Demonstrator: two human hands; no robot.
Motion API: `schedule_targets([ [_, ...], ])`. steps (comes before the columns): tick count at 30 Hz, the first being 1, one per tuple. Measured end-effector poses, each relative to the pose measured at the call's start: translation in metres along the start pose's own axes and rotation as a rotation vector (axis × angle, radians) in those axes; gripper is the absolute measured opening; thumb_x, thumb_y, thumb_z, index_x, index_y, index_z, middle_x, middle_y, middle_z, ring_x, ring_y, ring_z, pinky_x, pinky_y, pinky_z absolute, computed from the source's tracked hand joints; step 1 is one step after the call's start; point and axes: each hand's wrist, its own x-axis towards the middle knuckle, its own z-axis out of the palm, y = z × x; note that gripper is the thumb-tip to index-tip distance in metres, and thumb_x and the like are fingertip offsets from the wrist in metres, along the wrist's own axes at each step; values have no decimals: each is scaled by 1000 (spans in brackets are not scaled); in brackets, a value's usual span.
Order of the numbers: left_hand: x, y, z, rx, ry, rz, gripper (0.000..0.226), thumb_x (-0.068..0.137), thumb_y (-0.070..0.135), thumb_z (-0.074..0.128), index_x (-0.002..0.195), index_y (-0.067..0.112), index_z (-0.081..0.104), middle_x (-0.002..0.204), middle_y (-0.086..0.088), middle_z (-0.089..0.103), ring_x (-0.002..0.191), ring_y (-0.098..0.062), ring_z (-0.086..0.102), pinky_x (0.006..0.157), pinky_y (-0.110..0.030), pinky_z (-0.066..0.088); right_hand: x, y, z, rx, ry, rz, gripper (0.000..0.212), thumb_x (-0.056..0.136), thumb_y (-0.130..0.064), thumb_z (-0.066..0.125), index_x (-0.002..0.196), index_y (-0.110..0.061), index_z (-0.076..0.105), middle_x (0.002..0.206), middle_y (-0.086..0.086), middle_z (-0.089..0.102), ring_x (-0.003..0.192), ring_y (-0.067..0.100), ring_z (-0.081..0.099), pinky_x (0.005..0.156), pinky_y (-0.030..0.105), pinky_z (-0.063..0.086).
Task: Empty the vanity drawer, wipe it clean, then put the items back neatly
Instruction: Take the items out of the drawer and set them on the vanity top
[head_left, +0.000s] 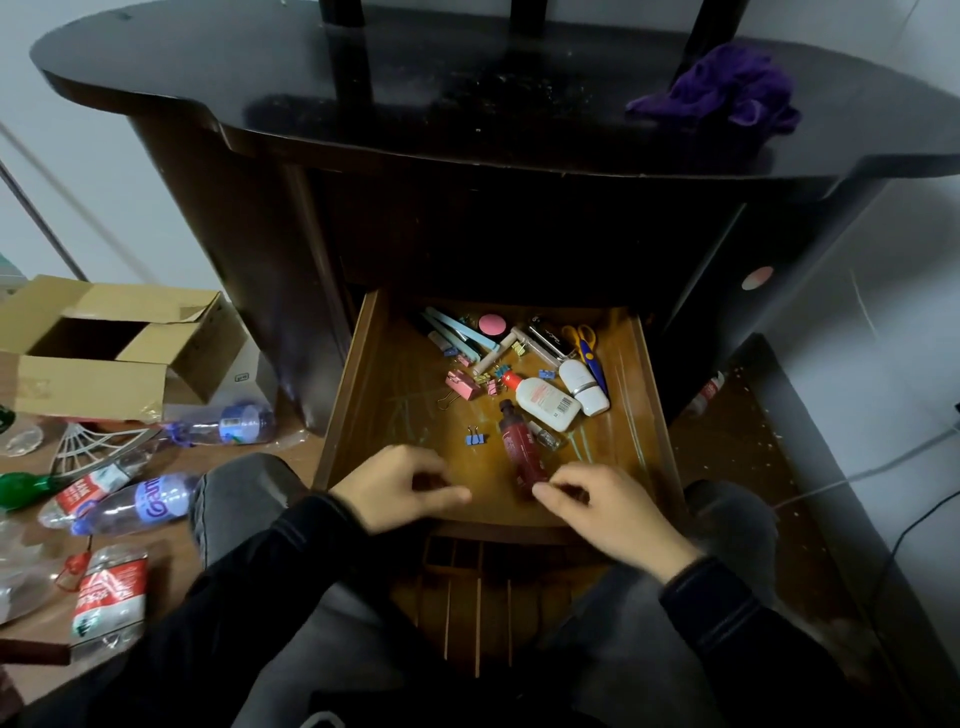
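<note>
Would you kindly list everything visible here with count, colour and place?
drawer: one, brown, pulled open.
vanity top: one, black, above drawer.
cloth: one, purple, on vanity top.
dark red bottle: one, drawer front.
white bottle: one, red-capped, drawer middle.
scissors: one, blue-yellow, drawer back.
binder clips: several, mixed colours, in drawer.
cardboard box: one, brown, floor left.
plastic bottles: several, clear, floor left.
left hand: one, over drawer front.
right hand: one, by dark red bottle.

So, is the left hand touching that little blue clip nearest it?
Apart. The head view shows bare drawer wood between the left hand and the blue clip.
</note>
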Motion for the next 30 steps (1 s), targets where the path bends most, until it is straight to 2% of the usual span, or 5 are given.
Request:
schedule_targets([
  [6, 72, -8, 8, -54, 148, -112, 22, 96, 28, 61, 81, 16, 72, 77, 2, 69, 72, -13, 65, 67, -31, 53, 84, 3, -4, -15, -5, 245, 19, 98, -47, 58, 95, -30, 65, 96, -10, 69, 89, 12, 66, 79, 38, 57],
  [16, 129, -69, 7, -148, 119, -324, 14, 98, 20, 59, 93, 15, 70, 77, 0, 69, 61, -9, 63, 50, -17, 48, 125, 26, 35, -332, -3, 324, 76, 86, -65, 64, 138, -16, 38, 113, 2, 65, 96, 22, 67, 62, 31, 50],
  [22, 124, -64, 11, -291, 101, -252, 13, 98, 18, 58, 90, 18, 68, 76, -4, 68, 53, -5, 58, 47, -16, 45, 127, 19, 50, -494, -38, 297, 77, 85, -51, 71, 139, -15, 30, 112, 4, 69, 95, 25, 69, 61, 32, 46],
  [26, 120, -56, 8, -406, -25, -260, 4, 96, 18, 63, 97, 18, 66, 85, -8, 70, 64, -13, 65, 52, -21, 51, 129, 25, 41, -170, -2, 373, 73, 79, -46, 76, 132, -22, 32, 112, 0, 65, 93, 22, 69, 63, 32, 52],
  [30, 116, -42, 8, -738, -246, -267, 43, 85, 31, 77, 121, 22, 56, 113, -12, 72, 96, -28, 73, 73, -35, 59, 131, 28, 22, 523, 128, 337, 73, 73, -41, 83, 131, -25, 41, 112, -7, 64, 96, 13, 68, 56, 25, 52],
])
